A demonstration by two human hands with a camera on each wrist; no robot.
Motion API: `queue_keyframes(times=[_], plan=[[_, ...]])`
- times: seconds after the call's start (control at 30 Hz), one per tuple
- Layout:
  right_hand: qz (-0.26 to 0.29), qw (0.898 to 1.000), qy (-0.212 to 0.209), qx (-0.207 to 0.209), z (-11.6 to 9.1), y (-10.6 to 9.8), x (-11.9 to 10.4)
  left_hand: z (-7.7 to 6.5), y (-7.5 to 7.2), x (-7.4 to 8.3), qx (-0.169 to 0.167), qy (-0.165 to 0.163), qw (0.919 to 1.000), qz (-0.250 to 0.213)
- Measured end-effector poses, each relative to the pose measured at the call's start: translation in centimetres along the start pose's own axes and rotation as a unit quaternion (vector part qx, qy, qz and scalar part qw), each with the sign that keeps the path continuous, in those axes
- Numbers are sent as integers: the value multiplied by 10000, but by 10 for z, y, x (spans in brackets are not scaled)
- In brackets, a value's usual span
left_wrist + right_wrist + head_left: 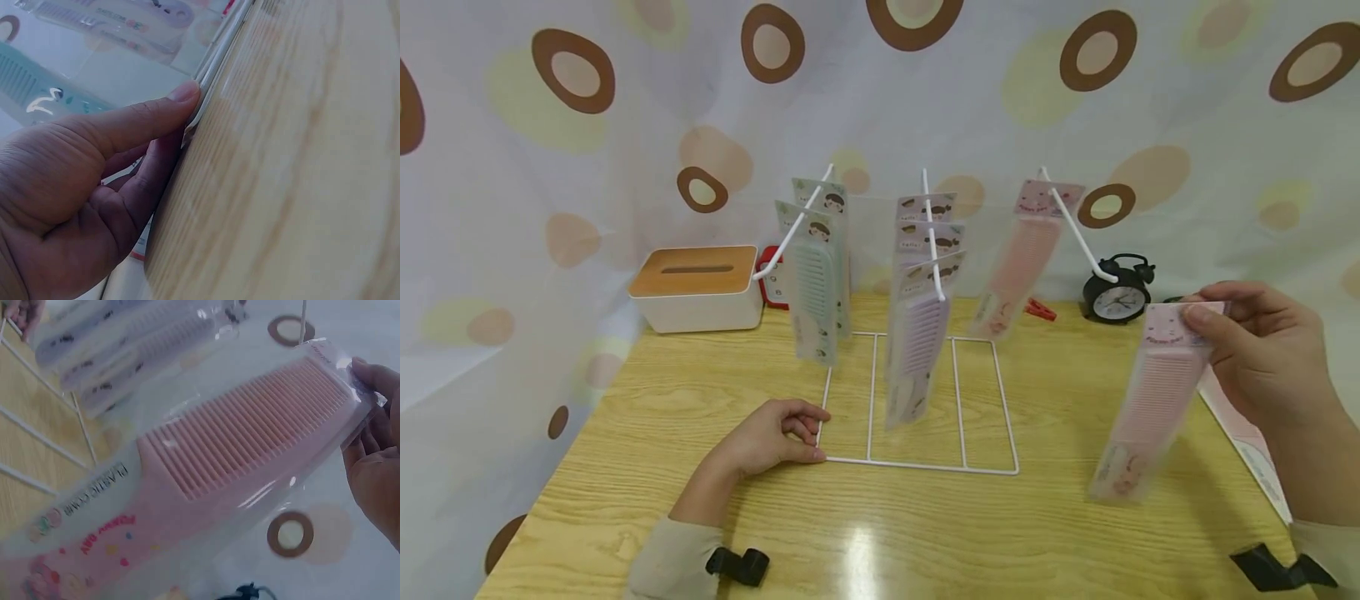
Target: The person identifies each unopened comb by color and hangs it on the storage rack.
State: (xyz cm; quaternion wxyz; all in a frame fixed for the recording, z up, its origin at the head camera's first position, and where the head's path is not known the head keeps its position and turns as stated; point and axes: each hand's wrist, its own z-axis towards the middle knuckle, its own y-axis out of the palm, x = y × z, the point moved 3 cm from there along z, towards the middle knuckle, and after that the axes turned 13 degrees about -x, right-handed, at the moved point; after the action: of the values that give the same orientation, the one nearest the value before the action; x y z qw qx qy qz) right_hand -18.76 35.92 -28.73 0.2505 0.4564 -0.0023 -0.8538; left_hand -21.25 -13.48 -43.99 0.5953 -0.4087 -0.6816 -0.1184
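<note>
My right hand point(1270, 350) pinches the top card of a pink comb in a clear packet point(1157, 392), which hangs down above the table's right side. In the right wrist view, the comb's teeth and printed handle show through the plastic. At the front left corner of a white wire display rack point(917, 465), my left hand point(778, 433) pinches the wire, thumb in front. Packaged combs hang from the rack's three arms: green combs point(814, 283) on the left, purple combs point(921, 333) in the middle, one pink comb point(1026, 254) on the right.
Another pink packet point(1247, 425) lies on the table, partly behind my right hand. Along the back stand a wood-lidded tissue box point(696, 304), a red-framed clock point(772, 279) partly hidden by green combs, a red clip point(1040, 310) and a black alarm clock point(1116, 298).
</note>
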Motion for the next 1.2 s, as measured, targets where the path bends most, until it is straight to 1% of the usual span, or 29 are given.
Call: queue_keyframes(times=[0.1, 0.2, 0.3, 0.37, 0.43, 0.53, 0.67, 0.8, 0.87, 0.93, 0.97, 1.0, 1.1, 1.2], plan=[[361, 9966, -492, -551, 10, 31, -15, 0, -1, -1, 4, 6, 10000, 20], [580, 9911, -813, -880, 21, 60, -23, -1, -2, -1, 7, 4, 10000, 34], [575, 9909, -859, -861, 30, 83, -26, -1, -2, -1, -3, 18, 10000, 38], [402, 9936, -823, -658, 35, 93, -26, 0, -1, -1, -13, 29, 10000, 29], [297, 9952, -789, -490, 39, 98, -25, 0, -1, -2, -25, 39, 10000, 23], [130, 9967, -747, -283, 43, 100, -22, 0, 0, -1, -32, 38, 10000, 23], [38, 9973, -663, -300, 47, 99, -17, 0, 1, 0, -35, 30, 10000, 35], [447, 9955, -638, -535, 48, 93, -9, 1, 0, 1, -24, 13, 10000, 87], [679, 9942, -614, -571, 49, 89, -4, 1, 0, 1, -14, 0, 9999, 116], [785, 9941, -553, -511, 49, 85, 1, 1, -1, 1, -4, -6, 9999, 152], [760, 9948, -507, -444, 49, 83, 4, 1, -1, 1, -5, -14, 9999, 162], [599, 9967, -439, -320, 50, 81, 6, 1, 0, 1, -11, -17, 9999, 156], [231, 9995, -153, 164, 53, 75, 11, 1, 0, 0, -13, -29, 9999, 127], [-193, 9970, 233, 713, 59, 67, 14, 1, 0, 0, 6, -22, 9999, 97]])
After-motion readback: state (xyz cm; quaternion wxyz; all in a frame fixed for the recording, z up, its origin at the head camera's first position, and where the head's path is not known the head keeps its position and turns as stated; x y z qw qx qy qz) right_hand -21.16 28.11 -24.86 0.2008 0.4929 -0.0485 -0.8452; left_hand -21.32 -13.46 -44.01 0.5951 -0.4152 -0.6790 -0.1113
